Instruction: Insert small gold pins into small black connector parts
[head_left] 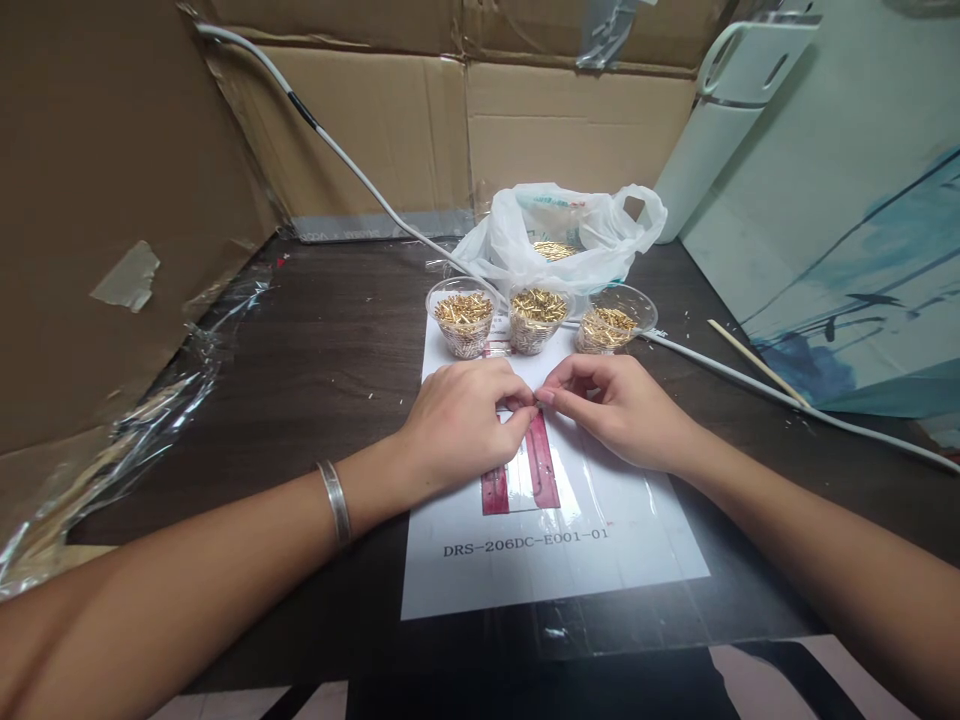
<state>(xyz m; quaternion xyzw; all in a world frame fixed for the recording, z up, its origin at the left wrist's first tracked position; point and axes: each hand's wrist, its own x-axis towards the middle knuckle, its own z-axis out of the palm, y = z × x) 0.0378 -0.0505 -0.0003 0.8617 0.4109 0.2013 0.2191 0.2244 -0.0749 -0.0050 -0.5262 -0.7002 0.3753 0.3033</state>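
Note:
My left hand (474, 418) and my right hand (611, 408) meet fingertip to fingertip above a printed white sheet (645, 530). Both hands pinch with thumb and forefinger; whatever lies between the fingertips is too small to make out. Below them the sheet carries a red picture (544, 470) and the text "DRS-206DC-E001-01". Just beyond the hands stand three clear plastic cups: a left cup (466, 340), a middle cup (534, 335) and a right cup (596, 340). Small gold-coloured metal pins fill each one partway or more.
Behind the cups sits a white plastic bag (517, 235) with more gold pins (555, 250) inside. A white cable (360, 180) crosses the dark table (315, 330). On the right are a wooden stick (757, 362) and a white bottle (720, 130). Cardboard walls (360, 130) enclose the back and left.

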